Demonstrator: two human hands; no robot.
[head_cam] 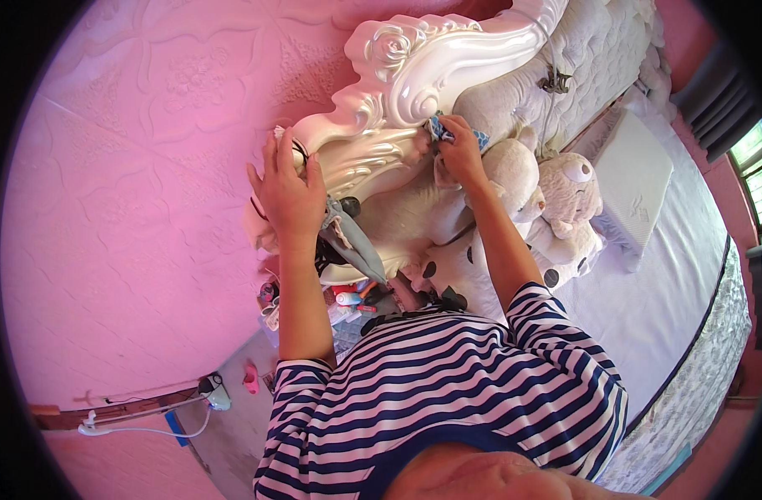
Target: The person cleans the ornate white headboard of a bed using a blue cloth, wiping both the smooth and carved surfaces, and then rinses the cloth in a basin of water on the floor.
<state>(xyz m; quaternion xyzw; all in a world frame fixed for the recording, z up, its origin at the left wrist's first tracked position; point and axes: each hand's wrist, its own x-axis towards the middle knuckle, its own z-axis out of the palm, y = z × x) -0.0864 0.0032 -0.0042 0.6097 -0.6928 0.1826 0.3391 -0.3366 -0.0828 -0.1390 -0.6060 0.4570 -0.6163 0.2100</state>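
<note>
My left hand [290, 194] rests with its fingers apart on the outer edge of a glossy cream carved headboard [381, 134], over dark straps and pale cloth there. In my right hand [459, 150] is a bunched blue patterned cloth [442, 130], pressed near the carved scroll at the inner side of the headboard. A grey cloth item [356, 244] hangs below my left hand, beside a dark round object [350, 205]. Plush toys, one of them a pinkish teddy bear [565, 194], lie close to my right forearm.
A white pillow [634, 178] lies on the pale bed sheet [662, 250]. A cable with a dark clip-like object [554, 81] hangs over the tufted headboard panel. Bottles and small items [350, 298] stand below the headboard. A pink embossed wall [137, 187] is at the left.
</note>
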